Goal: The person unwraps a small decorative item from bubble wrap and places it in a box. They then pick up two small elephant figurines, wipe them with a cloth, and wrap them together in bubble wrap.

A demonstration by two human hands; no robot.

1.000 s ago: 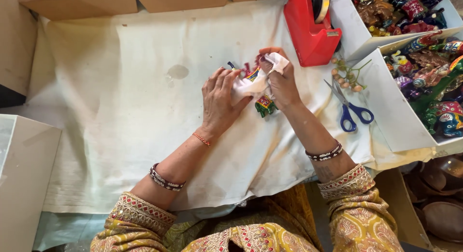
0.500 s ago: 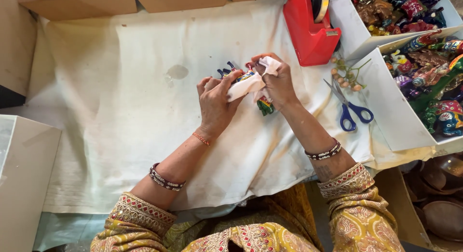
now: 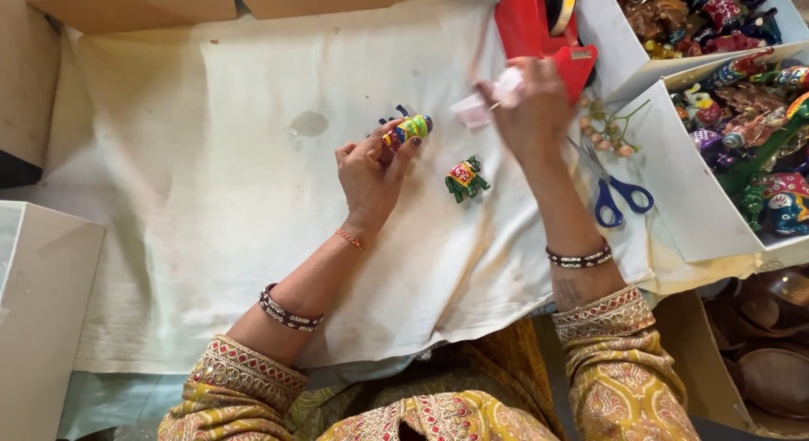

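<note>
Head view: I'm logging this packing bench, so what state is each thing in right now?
Left hand: shut on the blue painted elephant figurine, unwrapped.
Right hand: raised, blurred, pinching white tissue paper.
Green painted elephant figurine: lying bare on the cloth, untouched.
Blue-handled scissors: lying on the cloth, blades together.
Red tape dispenser: upright, roll loaded.
White boxes: open, full of painted figurines.
White cloth: spread flat, stained.

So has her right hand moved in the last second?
Yes. The right hand swung up and right with the white scrap, toward the red tape dispenser.
</note>
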